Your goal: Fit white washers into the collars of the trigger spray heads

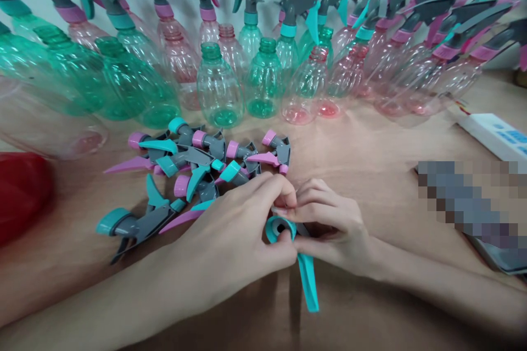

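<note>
Both hands are closed on one trigger spray head (281,228), held above the table's near middle. Its turquoise collar faces me, showing the white and dark inside, and its turquoise trigger (308,282) points down. My left hand (251,219) curls fingers and thumb around the collar. From the other side my right hand (329,225) grips the grey body, most of which the fingers hide. Just beyond my left hand lies a pile of loose spray heads (193,156), grey with pink or turquoise parts. One grey and turquoise spray head (144,222) rests left of my left wrist.
Rows of clear green bottles (264,79) and pink bottles (304,85) stand along the wall, some capped with spray heads, some uncapped. A red object (22,194) lies at the left edge. On the right are a white box (498,140) and a blurred-out phone-like slab (465,203).
</note>
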The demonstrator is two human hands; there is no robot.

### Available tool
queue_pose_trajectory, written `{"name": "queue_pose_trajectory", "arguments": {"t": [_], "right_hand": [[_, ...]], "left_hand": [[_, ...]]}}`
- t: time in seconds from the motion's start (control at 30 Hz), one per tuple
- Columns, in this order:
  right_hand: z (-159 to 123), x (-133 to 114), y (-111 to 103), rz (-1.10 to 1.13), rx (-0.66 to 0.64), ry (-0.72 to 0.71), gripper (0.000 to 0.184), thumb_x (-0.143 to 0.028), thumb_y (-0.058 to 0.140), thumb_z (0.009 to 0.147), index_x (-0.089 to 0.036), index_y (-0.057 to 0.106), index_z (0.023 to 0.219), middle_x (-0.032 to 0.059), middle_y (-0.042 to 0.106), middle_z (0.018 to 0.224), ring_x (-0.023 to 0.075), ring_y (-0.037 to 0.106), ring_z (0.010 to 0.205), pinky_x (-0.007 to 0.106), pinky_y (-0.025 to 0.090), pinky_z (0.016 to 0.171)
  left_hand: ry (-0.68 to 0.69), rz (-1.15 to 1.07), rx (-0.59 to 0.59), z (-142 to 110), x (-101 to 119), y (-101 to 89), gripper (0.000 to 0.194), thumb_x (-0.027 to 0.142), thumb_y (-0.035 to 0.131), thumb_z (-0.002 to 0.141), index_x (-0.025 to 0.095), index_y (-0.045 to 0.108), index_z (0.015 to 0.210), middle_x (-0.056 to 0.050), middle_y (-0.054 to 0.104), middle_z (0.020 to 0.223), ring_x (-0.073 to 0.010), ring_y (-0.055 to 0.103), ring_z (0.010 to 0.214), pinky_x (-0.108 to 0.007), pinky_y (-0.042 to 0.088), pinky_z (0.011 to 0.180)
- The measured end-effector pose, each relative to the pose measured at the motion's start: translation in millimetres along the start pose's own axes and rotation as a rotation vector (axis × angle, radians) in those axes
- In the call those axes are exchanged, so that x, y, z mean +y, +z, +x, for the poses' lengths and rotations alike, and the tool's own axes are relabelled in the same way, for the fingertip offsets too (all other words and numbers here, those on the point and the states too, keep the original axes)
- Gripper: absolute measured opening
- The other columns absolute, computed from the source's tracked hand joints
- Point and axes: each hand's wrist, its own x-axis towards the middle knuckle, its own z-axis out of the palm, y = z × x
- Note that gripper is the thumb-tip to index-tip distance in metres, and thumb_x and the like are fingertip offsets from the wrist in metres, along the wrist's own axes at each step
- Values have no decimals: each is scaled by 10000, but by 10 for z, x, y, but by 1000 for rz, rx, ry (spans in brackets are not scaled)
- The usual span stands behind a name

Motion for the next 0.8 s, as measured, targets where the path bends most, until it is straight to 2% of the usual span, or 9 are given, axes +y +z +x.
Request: {"name": "queue_pose_trajectory", "arguments": {"t": [0.13,0.23,0.33,0.43,0.53,0.67,0.8], "right_hand": [[4,-3,-1,-8,-7,6,237,-340,643,862,-220,655,1066,33,691,781,185,611,762,371,488,711],[10,-8,-7,8,4,5,240,-328,664,848,-208,651,1056,42,705,813,186,624,761,373,492,712],[8,-12,-10,76,52,40,259,-293,705,818,-210,644,1056,41,714,851,185,645,776,372,503,729],[-13,4,-8,156,110,150,309,-320,750,770,-232,652,1049,25,717,863,183,656,791,367,516,747],[-40,37,-8,202,110,214,382,-344,791,716,-245,662,1062,21,724,893,181,656,799,361,525,750],[-49,52,-19,239,89,198,382,-334,792,718,-245,659,1064,30,723,888,189,662,817,369,535,755],[-31,20,-33,209,71,175,365,-294,777,743,-230,650,1079,31,715,835,194,656,804,361,529,711]], "left_hand": [[-7,24,-20,-6,30,-28,190,139,499,683,238,466,841,55,545,815,-133,506,671,-259,395,596],[-1,12,-44,-32,19,-60,163,173,515,745,242,479,888,34,574,861,-149,547,710,-266,429,602],[15,19,32,-82,-8,-123,166,280,575,817,268,506,967,36,598,880,-149,567,722,-273,475,657],[58,54,123,-127,-30,-201,111,338,593,841,281,540,921,38,605,902,-148,584,750,-253,490,661],[119,99,93,-146,-43,-242,64,346,572,865,287,597,861,23,591,986,-155,600,811,-238,497,668],[190,201,84,-147,-56,-211,144,346,565,878,358,645,997,9,573,1044,-146,597,749,-244,485,645],[213,263,67,-151,-39,-155,152,302,519,886,324,637,980,0,563,1032,-149,591,721,-263,478,626]]}}
